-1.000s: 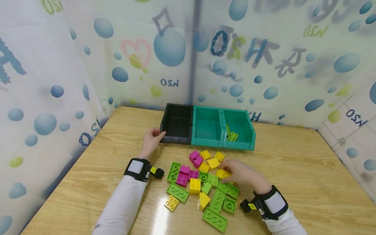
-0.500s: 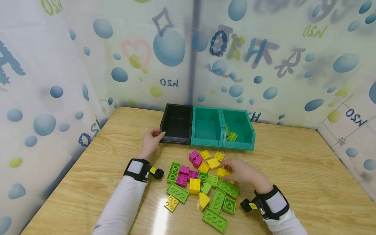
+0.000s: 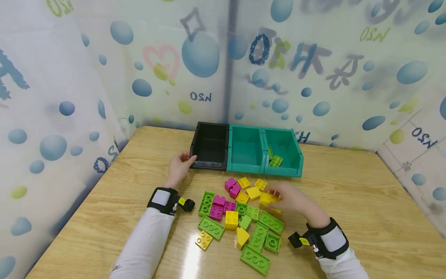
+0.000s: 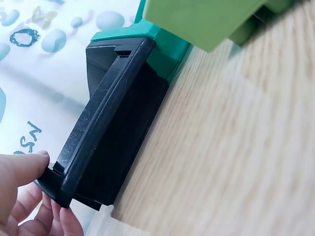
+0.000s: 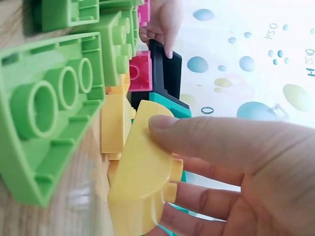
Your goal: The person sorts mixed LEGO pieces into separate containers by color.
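My left hand (image 3: 179,167) grips the front left corner of a black bin (image 3: 210,149), thumb on top and fingers below the corner in the left wrist view. My right hand (image 3: 292,198) pinches a yellow toy brick with a rounded side (image 5: 142,169), its studs facing the fingers. That brick appears tilted, close over the tabletop, with another yellow brick (image 5: 114,125) just behind it. Around it lie a flat yellow brick (image 3: 253,193), an upturned long green brick (image 3: 271,223) and several more yellow, green and magenta bricks.
Two teal bins, a middle one (image 3: 245,168) and a right one (image 3: 296,155), stand against the black bin. Some green bricks (image 3: 276,161) lie in the right one. Loose bricks spread over the wooden table (image 3: 115,201) between the forearms. A patterned curtain (image 3: 139,104) rises behind.
My right hand has shifted slightly right with the rounded yellow brick, away from the long green brick beside it. My left hand keeps its grip on the black bin.
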Available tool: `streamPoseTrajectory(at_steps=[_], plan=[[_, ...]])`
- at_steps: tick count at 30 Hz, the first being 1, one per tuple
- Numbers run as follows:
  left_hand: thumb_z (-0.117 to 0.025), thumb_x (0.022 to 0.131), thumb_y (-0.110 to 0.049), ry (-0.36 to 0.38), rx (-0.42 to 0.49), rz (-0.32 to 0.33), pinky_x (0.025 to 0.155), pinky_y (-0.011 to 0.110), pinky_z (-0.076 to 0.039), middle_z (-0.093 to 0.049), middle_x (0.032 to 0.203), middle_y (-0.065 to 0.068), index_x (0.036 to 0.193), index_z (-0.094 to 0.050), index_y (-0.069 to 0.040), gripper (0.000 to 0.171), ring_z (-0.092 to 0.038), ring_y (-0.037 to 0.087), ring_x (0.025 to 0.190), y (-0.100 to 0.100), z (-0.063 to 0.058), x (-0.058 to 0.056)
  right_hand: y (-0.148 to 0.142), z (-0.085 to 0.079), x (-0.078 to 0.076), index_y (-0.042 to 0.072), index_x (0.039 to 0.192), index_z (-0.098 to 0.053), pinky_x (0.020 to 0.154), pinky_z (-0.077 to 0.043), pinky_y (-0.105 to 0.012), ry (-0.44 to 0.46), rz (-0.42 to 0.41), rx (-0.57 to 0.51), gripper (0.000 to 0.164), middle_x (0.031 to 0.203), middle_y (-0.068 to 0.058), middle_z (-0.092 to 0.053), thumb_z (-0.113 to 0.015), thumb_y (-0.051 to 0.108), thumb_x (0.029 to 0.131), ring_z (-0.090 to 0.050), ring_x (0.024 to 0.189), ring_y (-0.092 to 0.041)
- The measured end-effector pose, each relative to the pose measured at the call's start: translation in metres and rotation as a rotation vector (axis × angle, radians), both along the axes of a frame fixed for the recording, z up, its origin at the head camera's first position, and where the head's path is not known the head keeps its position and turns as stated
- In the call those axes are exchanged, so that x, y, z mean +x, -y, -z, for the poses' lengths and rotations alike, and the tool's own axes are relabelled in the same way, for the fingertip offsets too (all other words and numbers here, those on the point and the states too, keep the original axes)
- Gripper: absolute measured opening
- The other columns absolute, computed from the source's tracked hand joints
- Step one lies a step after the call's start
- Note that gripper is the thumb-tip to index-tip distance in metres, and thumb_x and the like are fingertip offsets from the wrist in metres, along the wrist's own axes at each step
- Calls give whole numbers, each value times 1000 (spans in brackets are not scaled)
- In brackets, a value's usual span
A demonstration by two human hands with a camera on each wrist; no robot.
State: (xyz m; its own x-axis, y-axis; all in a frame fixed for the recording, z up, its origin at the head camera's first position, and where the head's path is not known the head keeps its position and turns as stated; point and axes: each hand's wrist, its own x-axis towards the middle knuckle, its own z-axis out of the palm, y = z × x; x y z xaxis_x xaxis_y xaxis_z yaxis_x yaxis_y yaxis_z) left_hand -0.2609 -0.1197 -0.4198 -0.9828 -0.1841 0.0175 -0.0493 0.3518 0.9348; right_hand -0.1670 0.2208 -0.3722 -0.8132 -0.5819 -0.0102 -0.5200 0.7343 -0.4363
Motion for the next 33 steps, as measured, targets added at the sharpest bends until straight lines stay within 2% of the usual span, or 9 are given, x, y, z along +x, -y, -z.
streamPoseTrajectory(at_steps=[10, 18, 23, 27, 33], plan=[[-63, 92, -23, -13, 15, 2, 66, 24, -39, -51, 88, 6, 98, -57, -1, 24, -46, 17, 80, -1, 3, -2, 1, -16, -2, 0, 109, -65, 71, -50, -31, -50, 52, 18, 33, 98, -9, -66, -74, 11, 79, -58, 82, -18], [-63, 92, -22, -11, 16, -4, 71, 25, -38, -51, 91, 8, 101, -56, 0, 25, -46, 19, 86, 0, 1, -2, 11, -34, -17, 0, 113, -64, 75, -52, -37, -117, 80, 11, 35, 105, -12, -66, -73, 10, 81, -59, 86, -22], [-62, 92, -21, -8, 18, -2, 72, 25, -37, -50, 92, 8, 102, -56, 1, 25, -46, 20, 87, 0, 1, -2, 27, -42, -31, 0, 122, -59, 82, -50, -42, -165, 134, -66, 40, 115, -16, -63, -70, 13, 85, -58, 95, -27], [-62, 92, -21, -7, 21, -3, 72, 25, -38, -51, 93, 8, 103, -56, 1, 26, -46, 20, 88, 0, 0, -2, 44, -40, -46, 1, 127, -55, 88, -49, -44, -192, 194, -143, 43, 121, -16, -60, -67, 16, 88, -56, 102, -29], [-62, 92, -21, -10, 30, 5, 71, 25, -38, -51, 91, 8, 101, -56, 0, 24, -46, 20, 86, 0, -1, -1, 62, -28, -68, 1, 128, -54, 86, -49, -42, -241, 266, -205, 43, 118, -16, -59, -66, 15, 89, -54, 98, -29]])
